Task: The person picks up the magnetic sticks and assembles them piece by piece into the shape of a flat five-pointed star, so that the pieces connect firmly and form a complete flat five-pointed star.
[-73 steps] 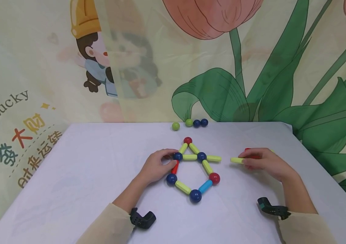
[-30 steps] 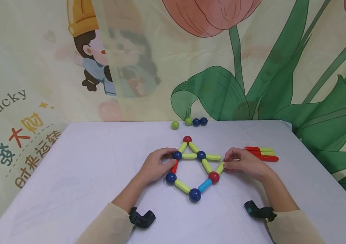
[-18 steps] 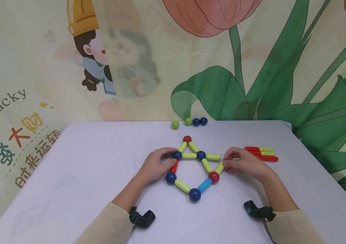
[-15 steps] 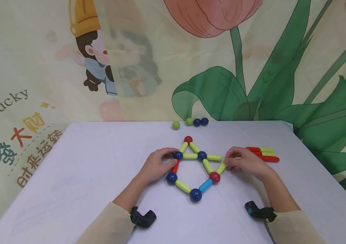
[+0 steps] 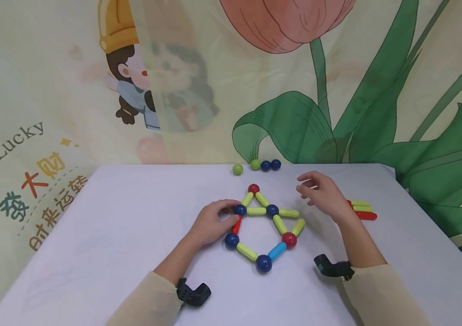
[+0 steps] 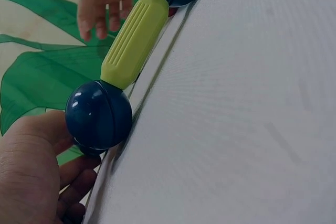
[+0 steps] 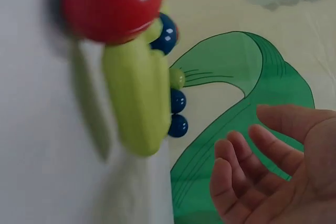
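Observation:
In the head view a flat frame of magnetic balls and rods lies mid-table. My left hand pinches the blue ball at its upper left, thumb beside the red rod. The left wrist view shows a nearer blue ball and a yellow-green rod in front of that hand. My right hand hovers right of the frame, fingers loosely bent, holding nothing. Below it, a yellow-green rod juts out from the red ball; another rod points right from the middle blue ball.
At the table's back edge sit two green balls and two blue balls. Red and yellow-green rods lie together at the right, partly hidden by my right arm. A printed cloth backdrop hangs behind the white tabletop.
The right hand brought a yellow-green rod from the right to the red ball, let go of it there, and rose up and away. The left hand kept its hold on the blue ball.

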Demonstrator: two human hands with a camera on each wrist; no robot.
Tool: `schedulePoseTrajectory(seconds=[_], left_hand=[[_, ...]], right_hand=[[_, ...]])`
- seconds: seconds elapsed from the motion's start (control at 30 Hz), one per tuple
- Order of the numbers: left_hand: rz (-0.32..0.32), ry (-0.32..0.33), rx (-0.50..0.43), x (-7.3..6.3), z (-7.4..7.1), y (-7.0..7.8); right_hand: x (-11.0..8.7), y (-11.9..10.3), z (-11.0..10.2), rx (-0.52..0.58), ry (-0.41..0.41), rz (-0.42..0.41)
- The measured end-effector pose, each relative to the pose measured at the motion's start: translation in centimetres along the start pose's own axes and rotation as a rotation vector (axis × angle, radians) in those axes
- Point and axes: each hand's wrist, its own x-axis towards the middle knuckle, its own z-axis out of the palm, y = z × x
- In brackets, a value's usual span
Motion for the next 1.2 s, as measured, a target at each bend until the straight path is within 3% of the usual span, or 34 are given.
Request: schedulePoseTrajectory(seconds=[0.23,0.53,0.97,1.2], left_hand=[[0.014,-0.003,-0.017,-0.1,-0.1,0.0],[0.004,-0.015,-0.003,-0.2,-0.3,0.1],[0.020,-0.040,-0.030,-0.3,0.7,0.2],[-0.001,-0.015,-0.010,-0.3,0.0,0.1]], right_hand=[[2.4,-2.3,0.0,0.077,0.064,0.018],[6.1,-2.9,0.6,0.131,0.042,0.078],[9.9,-0.7,0.9,0.075,-0.019,0.127],[12.1,-0.9,2.8,0.012,-0.131,0.132]])
